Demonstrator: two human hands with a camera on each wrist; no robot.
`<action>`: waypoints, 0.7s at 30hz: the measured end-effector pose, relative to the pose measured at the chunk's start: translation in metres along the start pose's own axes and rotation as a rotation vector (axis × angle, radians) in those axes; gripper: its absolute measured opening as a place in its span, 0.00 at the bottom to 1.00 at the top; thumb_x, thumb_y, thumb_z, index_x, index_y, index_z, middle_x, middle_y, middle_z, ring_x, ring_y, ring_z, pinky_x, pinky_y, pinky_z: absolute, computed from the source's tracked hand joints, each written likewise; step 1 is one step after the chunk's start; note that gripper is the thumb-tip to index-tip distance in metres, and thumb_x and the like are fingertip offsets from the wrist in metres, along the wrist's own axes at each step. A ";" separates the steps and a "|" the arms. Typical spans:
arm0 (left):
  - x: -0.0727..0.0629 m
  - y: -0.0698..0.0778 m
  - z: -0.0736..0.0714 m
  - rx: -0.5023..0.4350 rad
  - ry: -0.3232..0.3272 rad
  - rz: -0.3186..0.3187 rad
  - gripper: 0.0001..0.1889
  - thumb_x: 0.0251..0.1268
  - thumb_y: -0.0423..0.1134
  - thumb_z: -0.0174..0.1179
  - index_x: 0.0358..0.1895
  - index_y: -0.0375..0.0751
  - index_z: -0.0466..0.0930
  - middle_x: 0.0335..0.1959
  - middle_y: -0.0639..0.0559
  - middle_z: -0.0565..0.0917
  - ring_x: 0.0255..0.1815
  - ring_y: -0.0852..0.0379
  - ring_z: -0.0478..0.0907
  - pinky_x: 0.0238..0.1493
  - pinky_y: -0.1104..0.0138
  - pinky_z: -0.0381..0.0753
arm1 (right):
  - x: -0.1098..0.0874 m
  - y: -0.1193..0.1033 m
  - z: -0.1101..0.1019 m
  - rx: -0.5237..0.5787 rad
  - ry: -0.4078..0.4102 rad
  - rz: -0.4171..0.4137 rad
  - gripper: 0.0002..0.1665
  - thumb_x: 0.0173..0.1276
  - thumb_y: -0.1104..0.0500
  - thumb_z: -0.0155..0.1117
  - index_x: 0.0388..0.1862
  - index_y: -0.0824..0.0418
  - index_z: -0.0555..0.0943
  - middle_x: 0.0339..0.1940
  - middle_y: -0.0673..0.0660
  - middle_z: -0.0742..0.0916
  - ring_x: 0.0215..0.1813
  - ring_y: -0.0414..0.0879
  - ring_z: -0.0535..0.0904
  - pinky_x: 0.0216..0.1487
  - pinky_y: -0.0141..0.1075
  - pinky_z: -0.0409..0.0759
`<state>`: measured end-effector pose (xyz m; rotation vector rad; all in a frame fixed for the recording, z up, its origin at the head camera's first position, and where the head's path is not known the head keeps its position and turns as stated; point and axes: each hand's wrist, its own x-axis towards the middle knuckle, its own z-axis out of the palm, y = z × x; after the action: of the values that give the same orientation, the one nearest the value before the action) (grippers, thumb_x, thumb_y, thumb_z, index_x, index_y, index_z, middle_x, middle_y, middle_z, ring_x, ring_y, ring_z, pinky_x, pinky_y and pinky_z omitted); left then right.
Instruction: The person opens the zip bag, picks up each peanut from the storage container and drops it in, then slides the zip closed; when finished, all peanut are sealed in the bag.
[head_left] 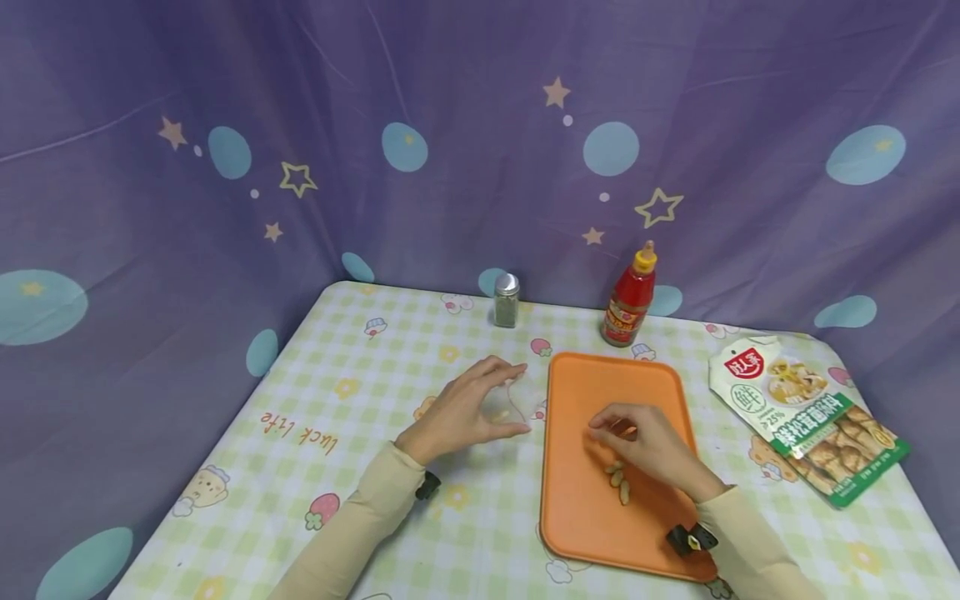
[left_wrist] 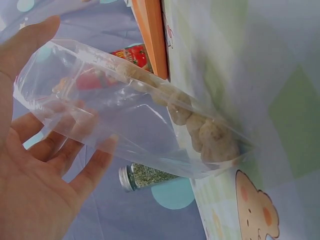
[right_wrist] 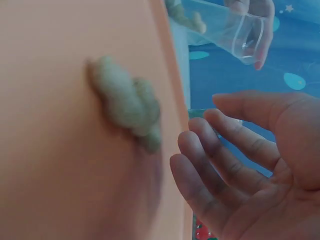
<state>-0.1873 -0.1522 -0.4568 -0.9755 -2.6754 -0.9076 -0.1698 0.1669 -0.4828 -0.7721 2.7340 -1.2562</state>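
Observation:
My left hand [head_left: 461, 408] is curved round the mouth of a clear plastic bag [left_wrist: 135, 130], its thumb and fingers spread along the rim. Several unshelled peanuts [left_wrist: 215, 140] lie at the bottom of the bag, which reaches down to the tablecloth left of the orange tray [head_left: 573, 525]. My right hand [head_left: 645, 442] is over the tray, fingers loosely bent with nothing between them. Close below it, a small cluster of peanuts [right_wrist: 122, 97] lies on the tray, apart from the fingertips in the right wrist view.
At the back of the table stand a shaker with a metal cap [head_left: 506, 302] and a red sauce bottle [head_left: 628, 300] with a yellow cap. A green and white food packet [head_left: 806, 417] lies right of the tray. Purple cloth hangs behind the table.

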 end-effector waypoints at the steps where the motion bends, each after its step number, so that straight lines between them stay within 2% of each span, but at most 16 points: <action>1: 0.000 0.000 0.000 0.001 -0.001 -0.001 0.43 0.55 0.57 0.79 0.74 0.47 0.75 0.61 0.57 0.80 0.61 0.60 0.78 0.66 0.61 0.82 | -0.002 0.001 0.000 0.001 -0.007 -0.003 0.04 0.70 0.61 0.73 0.42 0.55 0.90 0.39 0.47 0.92 0.39 0.36 0.86 0.41 0.32 0.87; 10: 0.000 -0.001 -0.001 0.000 -0.006 -0.011 0.43 0.56 0.58 0.78 0.74 0.48 0.74 0.61 0.56 0.80 0.61 0.62 0.78 0.66 0.62 0.82 | -0.013 0.008 -0.001 -0.002 -0.083 0.011 0.03 0.68 0.59 0.75 0.40 0.54 0.89 0.31 0.45 0.90 0.32 0.32 0.83 0.35 0.29 0.83; 15: -0.001 0.000 -0.002 -0.020 -0.013 -0.014 0.43 0.57 0.57 0.78 0.75 0.49 0.74 0.61 0.56 0.79 0.59 0.60 0.78 0.62 0.61 0.83 | -0.018 0.007 -0.003 -0.005 -0.093 -0.003 0.04 0.67 0.58 0.77 0.38 0.54 0.88 0.30 0.45 0.89 0.29 0.31 0.81 0.32 0.29 0.81; 21: -0.001 0.001 -0.002 -0.025 -0.024 -0.020 0.43 0.58 0.58 0.77 0.75 0.48 0.73 0.61 0.55 0.79 0.59 0.58 0.78 0.63 0.62 0.82 | -0.021 0.006 -0.006 -0.001 -0.122 -0.005 0.05 0.66 0.57 0.77 0.37 0.54 0.87 0.29 0.45 0.89 0.29 0.31 0.82 0.33 0.28 0.81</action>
<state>-0.1862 -0.1531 -0.4552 -0.9729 -2.7051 -0.9408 -0.1552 0.1845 -0.4867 -0.8273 2.6381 -1.1677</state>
